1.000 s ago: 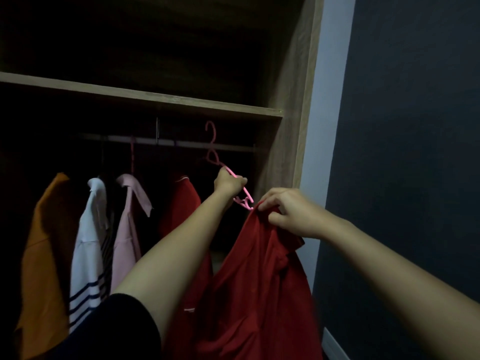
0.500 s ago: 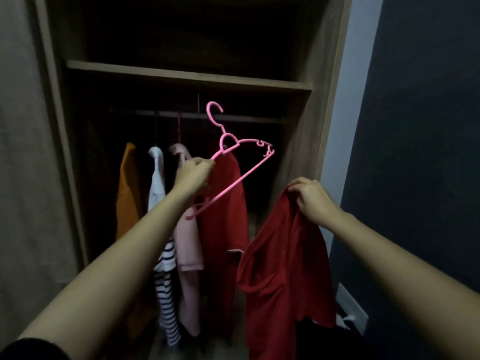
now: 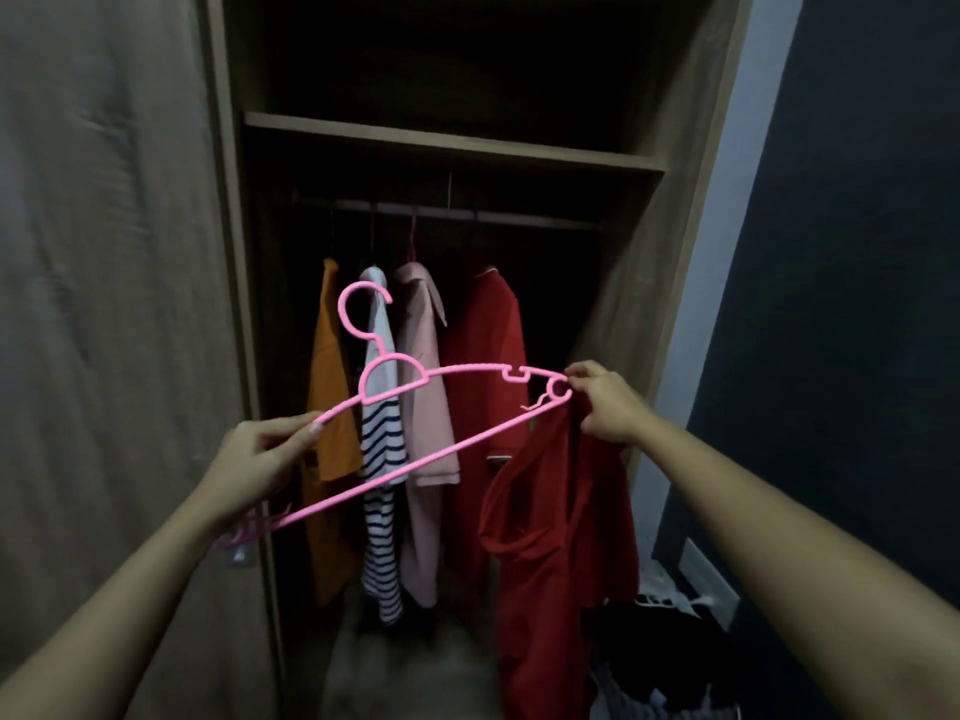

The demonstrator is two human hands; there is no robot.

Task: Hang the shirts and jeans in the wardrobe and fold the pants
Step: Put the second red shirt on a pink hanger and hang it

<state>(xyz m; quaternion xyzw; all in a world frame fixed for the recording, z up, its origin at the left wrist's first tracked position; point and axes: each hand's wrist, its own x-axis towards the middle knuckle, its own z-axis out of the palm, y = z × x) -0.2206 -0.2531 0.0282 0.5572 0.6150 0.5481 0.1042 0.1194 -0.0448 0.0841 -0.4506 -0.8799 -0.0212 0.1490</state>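
Observation:
A pink plastic hanger (image 3: 447,376) is held out in front of the open wardrobe, tilted down to the left. My left hand (image 3: 254,459) grips its left arm. My right hand (image 3: 605,402) pinches the collar of a red shirt (image 3: 561,537) against the hanger's right tip; the shirt hangs loose below. On the wardrobe rail (image 3: 452,213) hang an orange shirt (image 3: 327,407), a white striped shirt (image 3: 382,444), a pink shirt (image 3: 426,387) and another red shirt (image 3: 483,330).
A wooden shelf (image 3: 452,142) runs above the rail. A closed wardrobe door (image 3: 114,304) fills the left side. A dark wall (image 3: 857,252) stands at the right, with a pile of dark clothes (image 3: 665,662) on the floor below it.
I have stepped back from the wardrobe. The hanger came down and turned flatter, and my right hand brought the red shirt's collar up to its right tip.

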